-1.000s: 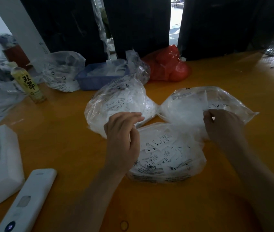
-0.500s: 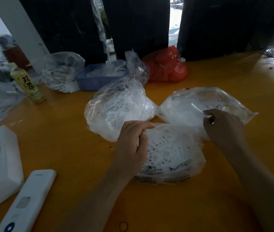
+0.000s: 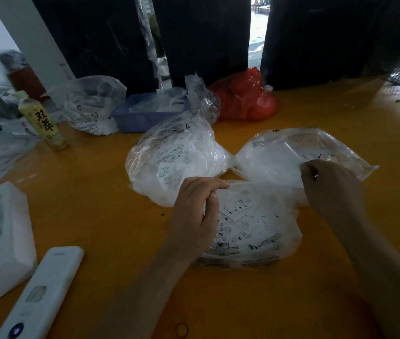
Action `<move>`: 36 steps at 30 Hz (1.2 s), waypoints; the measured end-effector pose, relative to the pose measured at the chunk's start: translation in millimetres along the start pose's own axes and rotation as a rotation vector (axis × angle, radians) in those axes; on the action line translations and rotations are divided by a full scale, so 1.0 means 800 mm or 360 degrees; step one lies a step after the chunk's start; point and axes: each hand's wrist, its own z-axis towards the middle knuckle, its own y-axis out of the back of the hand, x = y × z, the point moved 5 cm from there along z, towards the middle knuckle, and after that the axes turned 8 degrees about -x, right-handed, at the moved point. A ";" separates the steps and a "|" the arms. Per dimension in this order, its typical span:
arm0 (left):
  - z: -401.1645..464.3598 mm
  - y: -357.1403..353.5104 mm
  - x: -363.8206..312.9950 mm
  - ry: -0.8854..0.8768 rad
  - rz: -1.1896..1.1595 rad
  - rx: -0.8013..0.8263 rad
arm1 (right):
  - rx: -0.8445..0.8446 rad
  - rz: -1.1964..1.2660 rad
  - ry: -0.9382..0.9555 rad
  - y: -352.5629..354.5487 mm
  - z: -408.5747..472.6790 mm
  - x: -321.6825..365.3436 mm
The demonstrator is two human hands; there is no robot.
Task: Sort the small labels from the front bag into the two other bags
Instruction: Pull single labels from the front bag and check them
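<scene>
The front bag (image 3: 255,231) of small labels (image 3: 241,216) lies on the orange table (image 3: 96,216), touching two other bags, one at 11 o'clock (image 3: 169,162) and one at 1 o'clock (image 3: 292,152). The left hand (image 3: 194,216) pinches the front bag's top edge with curled fingers. The right hand (image 3: 328,189) pinches the 1 o'clock bag's near edge.

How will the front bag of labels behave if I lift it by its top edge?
The front bag looks like thin, crinkled film, so it will probably sag and go floppy. It holds only small paper labels, so it is likely light. They may slide and bunch at the bottom.
</scene>
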 end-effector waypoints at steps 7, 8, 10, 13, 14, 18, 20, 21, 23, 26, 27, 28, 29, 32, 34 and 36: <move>0.000 0.000 0.001 -0.0015 0.0016 0.0003 | -0.0232 0.0048 0.0033 0.005 0.005 -0.006; 0.001 -0.001 0.001 -0.0017 0.0017 0.0006 | -0.0262 0.0090 0.0031 0.008 0.006 -0.005; 0.001 -0.001 -0.001 0.0000 0.0008 0.0012 | -0.0303 0.0207 0.0061 0.012 0.005 0.001; -0.001 -0.003 -0.005 0.0094 -0.0052 0.0064 | -0.0344 0.0378 0.0175 0.021 -0.004 0.021; -0.002 -0.005 -0.006 0.0145 -0.0102 0.0099 | -0.0335 0.0414 0.0240 0.023 -0.010 0.031; -0.011 -0.021 -0.006 0.0637 -0.0537 0.0356 | -0.0114 0.0538 0.0679 0.019 -0.043 0.081; -0.014 -0.026 -0.004 0.0850 -0.0645 0.0383 | 0.0047 0.0557 0.0886 0.011 -0.058 0.101; -0.015 -0.027 -0.002 0.0890 -0.0646 0.0355 | 0.0097 0.0560 0.0951 0.008 -0.063 0.108; -0.015 -0.025 0.003 0.0920 -0.0677 0.0241 | 0.0118 0.0574 0.0989 0.004 -0.068 0.114; -0.016 -0.020 0.010 0.1006 -0.0776 0.0119 | 0.0117 0.0688 0.0838 0.003 -0.068 0.110; -0.016 -0.020 0.010 0.1035 -0.0780 0.0106 | 0.0111 0.0753 0.0749 0.004 -0.067 0.107; -0.016 -0.019 0.010 0.1065 -0.0783 0.0089 | 0.0098 0.0813 0.0661 0.005 -0.066 0.104; -0.015 -0.018 0.010 0.1092 -0.0806 0.0062 | 0.0084 0.0861 0.0575 0.005 -0.065 0.101; -0.014 -0.017 0.010 0.1147 -0.0913 0.0000 | 0.0140 0.0987 0.0350 0.003 -0.063 0.095; -0.013 -0.017 0.008 0.1127 -0.0936 0.0040 | 0.0356 0.1055 0.0263 -0.002 -0.064 0.096; -0.013 -0.018 0.008 0.1100 -0.0927 0.0096 | 0.0573 0.1029 0.0306 -0.011 -0.068 0.101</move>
